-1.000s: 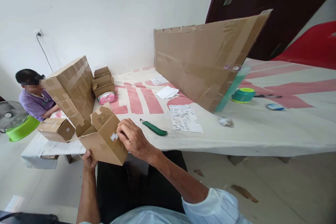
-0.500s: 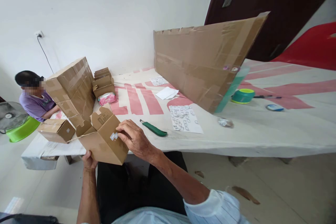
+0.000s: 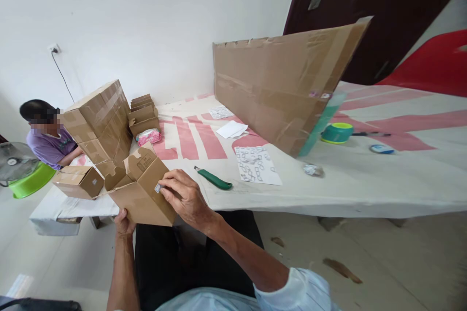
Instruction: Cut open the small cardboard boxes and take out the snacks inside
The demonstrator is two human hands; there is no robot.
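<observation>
An open-topped cardboard box, its flaps raised, is held tilted above my lap at the table edge. My left hand is closed on its lower left side, most of the fingers hidden beneath it. On the box's right face is a small white sticker. My right hand has its thumb and fingertips pinched together at that sticker, covering its right part. A green utility knife lies on the table to the right of the box.
A large taped carton stack and a small closed box stand left. A person sits beyond. A printed sheet, a standing cardboard panel, tape rolls and crumpled plastic are on the table.
My right fingertips have moved slightly left and down over the stickers, so less of them shows. The box has shifted only a little; my left hand keeps its hold.
</observation>
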